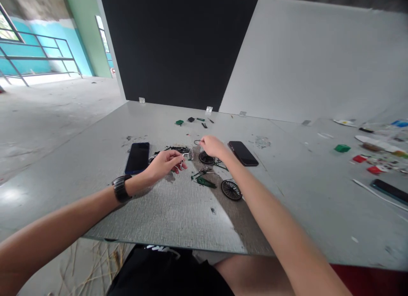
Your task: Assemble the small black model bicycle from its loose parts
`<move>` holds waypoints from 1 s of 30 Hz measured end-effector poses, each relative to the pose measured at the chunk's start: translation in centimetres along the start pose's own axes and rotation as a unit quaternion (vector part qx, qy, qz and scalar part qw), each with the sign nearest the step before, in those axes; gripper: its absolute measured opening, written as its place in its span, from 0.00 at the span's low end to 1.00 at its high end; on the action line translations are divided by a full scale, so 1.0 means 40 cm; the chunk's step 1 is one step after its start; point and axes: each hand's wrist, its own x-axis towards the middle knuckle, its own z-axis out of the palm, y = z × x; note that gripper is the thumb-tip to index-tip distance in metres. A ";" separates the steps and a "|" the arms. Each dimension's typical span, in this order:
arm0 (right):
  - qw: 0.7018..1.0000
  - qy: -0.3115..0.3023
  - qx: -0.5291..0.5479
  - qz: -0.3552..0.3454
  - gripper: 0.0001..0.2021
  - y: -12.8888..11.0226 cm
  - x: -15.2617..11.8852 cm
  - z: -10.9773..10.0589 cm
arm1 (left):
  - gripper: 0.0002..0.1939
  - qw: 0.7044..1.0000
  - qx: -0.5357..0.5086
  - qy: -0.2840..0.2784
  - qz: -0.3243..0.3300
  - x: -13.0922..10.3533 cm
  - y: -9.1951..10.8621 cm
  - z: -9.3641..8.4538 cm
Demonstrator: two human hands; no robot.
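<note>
Handling of small loose parts, as judged from both hands' poses. The left hand (166, 161) holds a small silvery part (182, 164) between narrowed fingers; the right hand (211, 145) has its fingertips drawn together at a thin dark ring (196, 142), whether gripping or only touching it cannot be told. Nearby on the table (153, 219) lie a spoked wheel (231, 190) and a green part (206, 183). Such slender pieces call for a light, precise pinch.
</note>
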 end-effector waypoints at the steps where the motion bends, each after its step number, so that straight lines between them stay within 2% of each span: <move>1: 1.000 0.005 0.013 -0.003 0.15 0.003 -0.005 -0.010 | 0.11 1.000 -0.015 0.001 -0.009 0.000 0.001 0.001; 4: 0.998 0.023 0.056 -0.002 0.14 0.016 -0.026 -0.040 | 0.10 0.997 -0.064 -0.001 -0.036 0.001 0.001 0.001; 6: 0.991 0.044 0.124 0.005 0.12 0.025 -0.045 -0.053 | 0.08 0.995 -0.087 -0.001 -0.050 0.001 0.000 0.002; 9: 0.973 0.068 0.219 0.000 0.12 0.032 -0.076 -0.056 | 0.07 0.993 -0.103 0.001 -0.063 0.000 -0.006 0.004; 12: 0.954 0.090 0.285 -0.033 0.09 0.024 -0.106 -0.046 | 0.07 0.992 -0.109 -0.004 -0.070 0.000 -0.010 0.007; 14: 0.939 0.094 0.329 -0.047 0.09 0.009 -0.126 -0.040 | 0.08 0.990 -0.115 -0.009 -0.076 0.000 -0.012 0.008; 19: 0.924 0.087 0.369 -0.052 0.17 -0.049 -0.167 -0.040 | 0.10 0.985 -0.144 -0.024 -0.091 -0.002 -0.014 0.007; 25: 0.892 0.107 0.425 -0.112 0.18 -0.114 -0.190 -0.015 | 0.14 0.982 -0.163 -0.042 -0.083 0.000 -0.022 0.002; 30: 0.874 0.121 0.457 -0.116 0.17 -0.149 -0.206 0.010 | 0.16 0.979 -0.176 -0.068 -0.081 -0.002 -0.019 -0.002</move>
